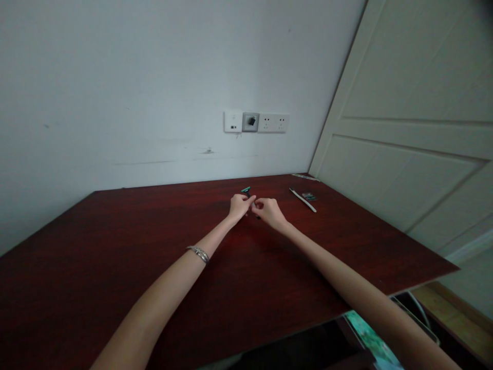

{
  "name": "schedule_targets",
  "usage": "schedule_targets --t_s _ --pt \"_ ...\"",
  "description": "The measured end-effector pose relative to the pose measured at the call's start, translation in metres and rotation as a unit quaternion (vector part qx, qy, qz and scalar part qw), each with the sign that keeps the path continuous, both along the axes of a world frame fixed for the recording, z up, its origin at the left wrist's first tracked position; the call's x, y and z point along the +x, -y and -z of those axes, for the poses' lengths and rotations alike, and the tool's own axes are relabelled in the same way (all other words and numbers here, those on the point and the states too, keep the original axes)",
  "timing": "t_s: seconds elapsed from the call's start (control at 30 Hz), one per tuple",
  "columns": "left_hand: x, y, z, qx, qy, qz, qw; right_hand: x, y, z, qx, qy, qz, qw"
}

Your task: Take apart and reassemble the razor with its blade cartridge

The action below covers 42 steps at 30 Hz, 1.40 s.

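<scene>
A bracelet (198, 253) sits on the left wrist. At the far middle of the tabletop (115, 267), the left hand (239, 206) has its grip closed narrow on a small teal-tipped tool (245, 190). The teal end pokes out far and slightly left. The tool's long axis seems to run from there back toward the near right, where a dark bit shows under the right hand (270, 211). That hand's fingers curl against the left's, but I cannot tell whether they clamp the tool. The work looks to be midway, with both hands on the one piece. Further right, a white strip (303, 199) and a small teal piece (308, 196) lie untouched.
</scene>
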<state>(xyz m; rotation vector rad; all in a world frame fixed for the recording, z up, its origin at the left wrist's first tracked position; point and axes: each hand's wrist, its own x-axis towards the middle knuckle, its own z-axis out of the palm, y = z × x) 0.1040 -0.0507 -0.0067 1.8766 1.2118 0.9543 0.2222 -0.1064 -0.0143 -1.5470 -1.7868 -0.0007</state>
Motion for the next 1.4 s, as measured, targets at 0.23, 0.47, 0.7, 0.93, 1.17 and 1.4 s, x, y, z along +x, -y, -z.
schedule_targets --t_s 0.23,0.47,0.7,0.93,1.17,1.4 --pt "-0.002 -0.003 -0.003 0.005 -0.032 -0.003 0.999 0.0 -0.001 -0.003 -0.001 -0.001 -0.011 1.0" --pt "-0.011 -0.008 -0.008 0.012 -0.106 0.004 0.994 0.022 -0.006 -0.02 -0.05 -0.001 -0.012 0.999" --pt "-0.049 -0.033 0.001 0.133 -0.25 -0.006 0.959 0.129 -0.027 -0.019 -0.173 0.141 0.226 0.948" --pt "-0.08 -0.039 0.004 0.094 -0.318 -0.036 0.943 0.185 -0.023 0.004 -0.275 0.163 0.291 0.902" --pt "-0.093 -0.038 0.006 0.086 -0.357 -0.041 0.929 0.184 -0.024 0.011 -0.273 0.144 0.298 0.903" --pt "-0.115 -0.038 0.004 0.065 -0.382 -0.062 0.92 0.176 -0.026 0.012 -0.249 0.119 0.297 0.914"
